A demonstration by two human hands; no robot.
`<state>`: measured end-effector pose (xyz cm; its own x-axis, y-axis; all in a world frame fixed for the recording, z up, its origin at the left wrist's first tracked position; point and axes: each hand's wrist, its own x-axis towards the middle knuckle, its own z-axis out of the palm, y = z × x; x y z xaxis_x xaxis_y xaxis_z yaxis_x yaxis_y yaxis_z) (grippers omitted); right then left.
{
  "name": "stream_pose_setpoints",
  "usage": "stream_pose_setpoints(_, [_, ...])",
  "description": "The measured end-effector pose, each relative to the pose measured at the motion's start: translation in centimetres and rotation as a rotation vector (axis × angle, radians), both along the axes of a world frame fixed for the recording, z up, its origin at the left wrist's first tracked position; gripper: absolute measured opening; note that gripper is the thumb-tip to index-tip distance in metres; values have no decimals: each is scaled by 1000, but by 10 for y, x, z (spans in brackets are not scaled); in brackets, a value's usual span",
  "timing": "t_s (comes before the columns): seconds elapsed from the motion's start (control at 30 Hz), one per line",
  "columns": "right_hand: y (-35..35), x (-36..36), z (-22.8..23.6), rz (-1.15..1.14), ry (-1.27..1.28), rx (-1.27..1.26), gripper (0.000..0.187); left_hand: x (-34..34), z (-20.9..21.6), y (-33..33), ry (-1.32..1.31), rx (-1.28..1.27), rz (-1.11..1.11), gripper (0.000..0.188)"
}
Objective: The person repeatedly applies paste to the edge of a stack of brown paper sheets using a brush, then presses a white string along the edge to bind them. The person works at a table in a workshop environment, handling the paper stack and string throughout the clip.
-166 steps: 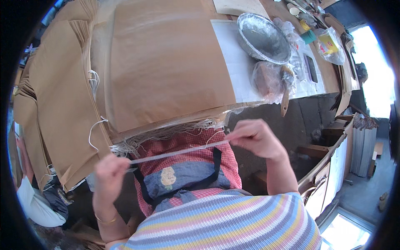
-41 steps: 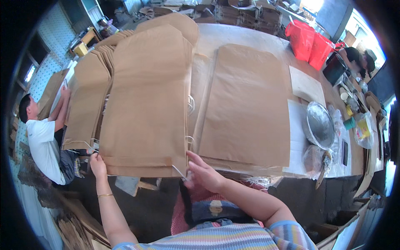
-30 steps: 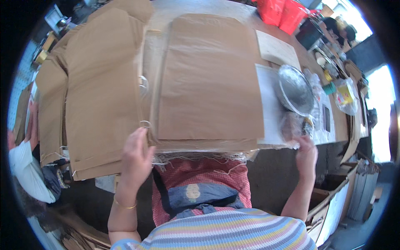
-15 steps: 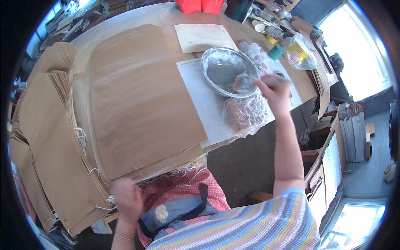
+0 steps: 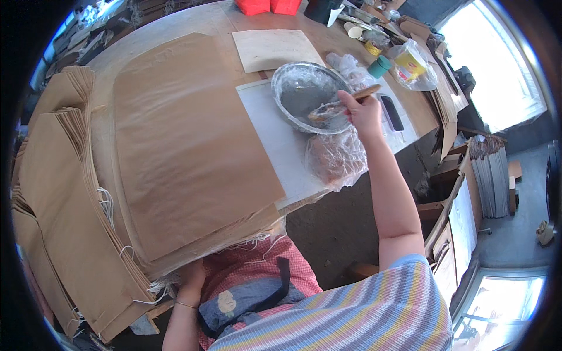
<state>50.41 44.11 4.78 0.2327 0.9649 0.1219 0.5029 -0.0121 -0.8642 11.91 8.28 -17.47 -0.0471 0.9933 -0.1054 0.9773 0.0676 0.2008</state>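
My right hand point(image 5: 364, 119) is closed around the wooden handle of a brush point(image 5: 368, 92). The brush's head dips into a round metal basin point(image 5: 277, 100), whose inner wall is smeared with whitish paste. Against the basin's near side sits a bundle wrapped in clear plastic point(image 5: 336, 159). At the table's front edge is my left hand point(image 5: 191, 274), its fingers hidden beneath the edge, so I cannot tell what they touch. A large brown paper sheet point(image 5: 193, 146) lies flat on top of other sheets, left of the basin.
Stacks of folded brown paper bags point(image 5: 61, 205) with white cords stand at the left. A phone point(image 5: 391, 113), a green-lidded container point(image 5: 379, 66) and a bagged yellow tub point(image 5: 411, 63) lie right of the basin. A pale board point(image 5: 278, 48) rests behind it.
The brush has shifted left and lower within the basin, its handle now pointing up to the right. My left hand has moved forward to the table's edge, where its fingers disappear.
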Motion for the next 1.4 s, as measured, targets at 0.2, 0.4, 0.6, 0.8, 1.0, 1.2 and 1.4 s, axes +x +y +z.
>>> stream_pose_setpoints(0.2, [11, -5, 12, -26, -314, 15, 45, 6, 49, -25, 26, 288, -253, 18])
stream_pose_setpoints(0.4, [-138, -84, 34, 440, 409, 200, 13, 7, 47, -32, -155, 86, -58, 24])
stream_pose_setpoints(0.6, [-190, -167, 14, 874, 160, 83, 20, -2, -3, -12, -46, 171, 45, 37])
stream_pose_setpoints(0.8, [-193, -194, 14, 1048, 7, 205, 24, -5, 38, -21, -5, 175, -93, 32])
stream_pose_setpoints(1.0, [-194, -241, -5, 1242, -154, 298, 17, -3, 128, -40, -64, 185, -69, 21])
stream_pose_setpoints(1.2, [-194, -265, -7, 1184, -220, 123, 13, -16, 170, 0, 7, 155, 41, 13])
stream_pose_setpoints(1.4, [-204, -267, -8, 1157, -53, 129, 9, -19, 151, 4, 44, 151, 44, 12])
